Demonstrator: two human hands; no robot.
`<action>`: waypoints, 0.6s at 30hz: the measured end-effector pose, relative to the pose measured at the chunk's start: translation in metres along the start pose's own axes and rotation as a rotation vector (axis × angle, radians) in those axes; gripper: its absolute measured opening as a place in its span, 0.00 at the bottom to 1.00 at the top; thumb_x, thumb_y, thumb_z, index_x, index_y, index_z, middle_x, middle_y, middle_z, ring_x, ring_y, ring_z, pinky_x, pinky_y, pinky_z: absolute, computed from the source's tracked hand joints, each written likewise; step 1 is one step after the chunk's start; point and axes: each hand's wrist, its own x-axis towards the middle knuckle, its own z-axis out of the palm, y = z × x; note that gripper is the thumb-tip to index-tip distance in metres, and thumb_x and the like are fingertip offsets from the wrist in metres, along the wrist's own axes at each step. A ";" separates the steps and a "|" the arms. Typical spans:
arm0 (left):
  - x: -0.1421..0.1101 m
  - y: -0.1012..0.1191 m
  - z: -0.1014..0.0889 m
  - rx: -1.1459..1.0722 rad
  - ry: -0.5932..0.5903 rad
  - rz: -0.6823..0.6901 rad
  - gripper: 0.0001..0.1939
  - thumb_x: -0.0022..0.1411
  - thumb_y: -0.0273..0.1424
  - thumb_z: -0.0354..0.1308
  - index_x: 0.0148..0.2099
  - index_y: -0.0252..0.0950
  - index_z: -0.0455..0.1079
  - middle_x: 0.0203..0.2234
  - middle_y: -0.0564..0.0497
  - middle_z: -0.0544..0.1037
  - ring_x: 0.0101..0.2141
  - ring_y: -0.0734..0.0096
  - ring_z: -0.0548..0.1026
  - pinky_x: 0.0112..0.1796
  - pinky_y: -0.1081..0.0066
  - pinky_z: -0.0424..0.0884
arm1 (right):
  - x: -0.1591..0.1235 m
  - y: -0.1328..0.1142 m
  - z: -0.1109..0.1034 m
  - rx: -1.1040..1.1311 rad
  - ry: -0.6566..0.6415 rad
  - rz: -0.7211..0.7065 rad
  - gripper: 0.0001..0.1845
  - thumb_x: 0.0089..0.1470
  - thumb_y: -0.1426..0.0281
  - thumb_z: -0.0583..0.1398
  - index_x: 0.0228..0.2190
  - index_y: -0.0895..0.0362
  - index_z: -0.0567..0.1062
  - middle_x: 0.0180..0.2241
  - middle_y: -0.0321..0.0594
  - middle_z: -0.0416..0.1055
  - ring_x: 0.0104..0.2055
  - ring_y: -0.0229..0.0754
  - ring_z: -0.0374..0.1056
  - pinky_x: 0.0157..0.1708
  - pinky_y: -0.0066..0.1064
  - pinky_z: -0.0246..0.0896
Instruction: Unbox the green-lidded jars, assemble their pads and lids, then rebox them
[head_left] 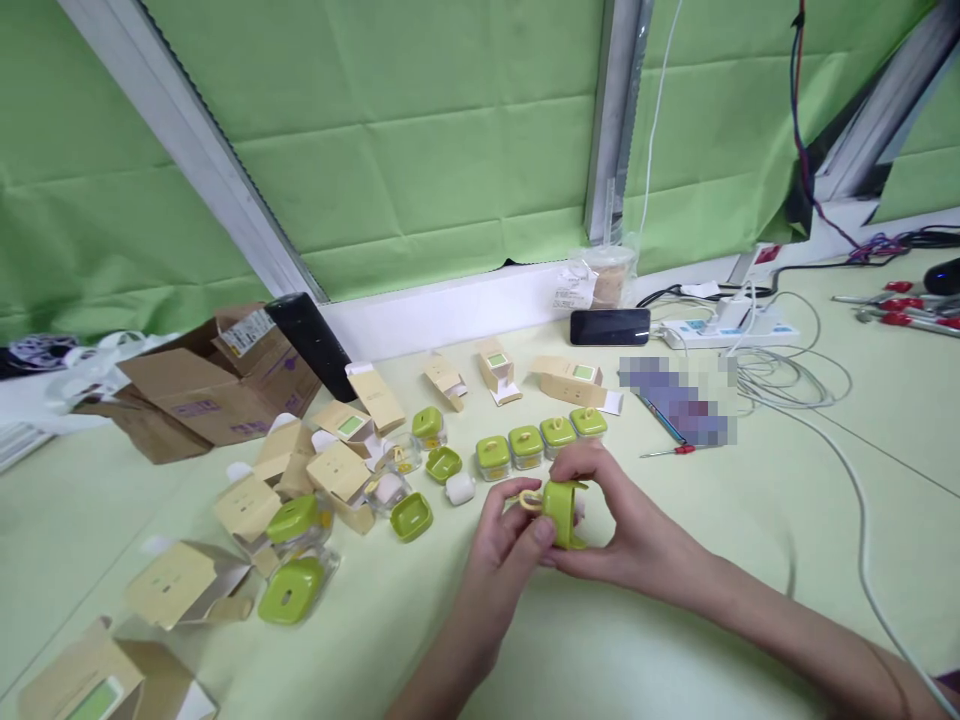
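Both my hands meet over the middle of the pale green table point(675, 640). My right hand point(626, 525) is closed around a small green lid point(564, 510), held on its side. My left hand point(504, 535) pinches a small yellow ring point(531, 501) at the lid's left face. Just beyond my hands stands a row of several small clear jars with green lids point(540, 443). More loose green lids point(411, 517) and open jars point(388, 490) lie to the left.
Small tan cartons point(341, 472) lie scattered on the left, with a torn brown shipping box point(202, 395) and a black cylinder point(311, 345) behind them. A phone point(609, 326), a power strip point(724, 330), white cables point(795, 375) and red-handled tools point(904, 305) sit at the back right.
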 end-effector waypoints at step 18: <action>0.005 0.006 -0.014 -0.099 0.158 0.117 0.22 0.58 0.33 0.57 0.54 0.42 0.59 0.42 0.49 0.75 0.45 0.63 0.72 0.43 0.65 0.67 | 0.006 0.016 -0.005 0.350 -0.012 0.286 0.18 0.51 0.67 0.62 0.43 0.51 0.63 0.38 0.39 0.72 0.41 0.43 0.70 0.42 0.38 0.67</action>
